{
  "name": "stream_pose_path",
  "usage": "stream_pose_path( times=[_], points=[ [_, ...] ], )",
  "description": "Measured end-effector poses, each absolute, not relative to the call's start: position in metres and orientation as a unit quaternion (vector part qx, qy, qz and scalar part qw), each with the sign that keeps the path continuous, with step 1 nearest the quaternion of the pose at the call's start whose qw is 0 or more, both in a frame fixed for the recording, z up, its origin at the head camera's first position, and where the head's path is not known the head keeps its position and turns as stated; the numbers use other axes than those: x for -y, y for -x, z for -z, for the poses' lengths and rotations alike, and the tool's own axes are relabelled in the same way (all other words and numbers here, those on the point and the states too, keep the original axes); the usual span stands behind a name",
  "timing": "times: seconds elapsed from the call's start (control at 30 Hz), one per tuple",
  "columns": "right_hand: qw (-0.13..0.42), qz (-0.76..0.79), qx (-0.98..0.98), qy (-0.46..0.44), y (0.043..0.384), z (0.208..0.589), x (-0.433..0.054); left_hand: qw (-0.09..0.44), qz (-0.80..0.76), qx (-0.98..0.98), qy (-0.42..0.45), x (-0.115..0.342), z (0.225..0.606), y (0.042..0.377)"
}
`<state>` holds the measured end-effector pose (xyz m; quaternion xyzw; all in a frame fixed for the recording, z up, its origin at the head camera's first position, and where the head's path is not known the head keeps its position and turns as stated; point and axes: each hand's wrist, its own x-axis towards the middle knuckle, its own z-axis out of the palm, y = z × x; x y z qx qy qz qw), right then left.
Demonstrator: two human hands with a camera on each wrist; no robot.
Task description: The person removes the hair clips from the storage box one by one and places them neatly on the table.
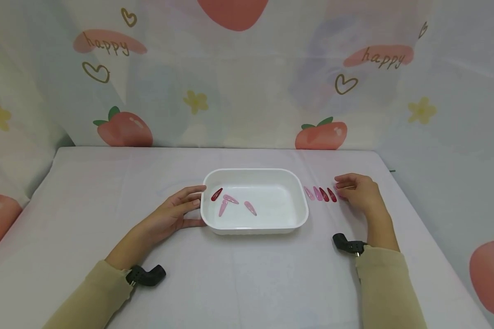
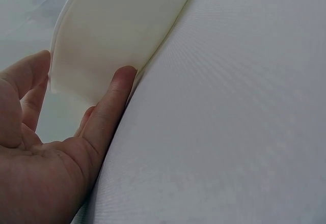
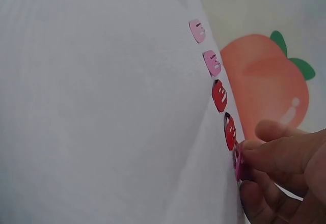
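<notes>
A white tray (image 1: 255, 224) sits mid-table, with one dark red snap hair clip (image 1: 217, 194) and three pink hair clips (image 1: 250, 208) lying in it. My left hand (image 1: 174, 212) touches the tray's left end, fingers fairly straight at the rim and the thumb low along the wall (image 2: 117, 46). Right of the tray runs a row of hair clips on the table: two pink clips (image 3: 212, 62), then two red clips (image 3: 219, 96). At the row's right end, my right hand (image 1: 358, 192) pinches a magenta-pink hair clip (image 3: 238, 164), partly hidden by the fingers, close over the cloth.
A white cloth covers the table (image 1: 169, 292). Behind it hangs a printed curtain (image 1: 247, 91) with peaches, hearts and flowers. Black cameras (image 1: 146, 276) are worn at both wrists over the sleeves.
</notes>
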<state>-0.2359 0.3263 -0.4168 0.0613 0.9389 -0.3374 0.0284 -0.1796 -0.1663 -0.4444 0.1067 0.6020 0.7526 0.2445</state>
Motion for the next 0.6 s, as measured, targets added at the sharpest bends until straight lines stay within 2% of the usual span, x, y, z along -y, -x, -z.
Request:
stream_pose_path(
  times=[0.2, 0.4, 0.6],
  points=[
    [0.023, 0.330, -0.942, -0.061, 0.235, 0.415, -0.323, 0.244, -0.752, -0.603, -0.108, 0.166, 0.444, 0.179],
    [-0.011, 0.334, -0.941, -0.049, 0.231, 0.401, -0.311, 0.243, -0.750, -0.604, -0.116, 0.166, 0.444, 0.180],
    [-0.044, 0.398, -0.916, 0.007, 0.225, 0.380, -0.283, 0.244, -0.752, -0.602, -0.111, 0.166, 0.445, 0.179]
  ],
)
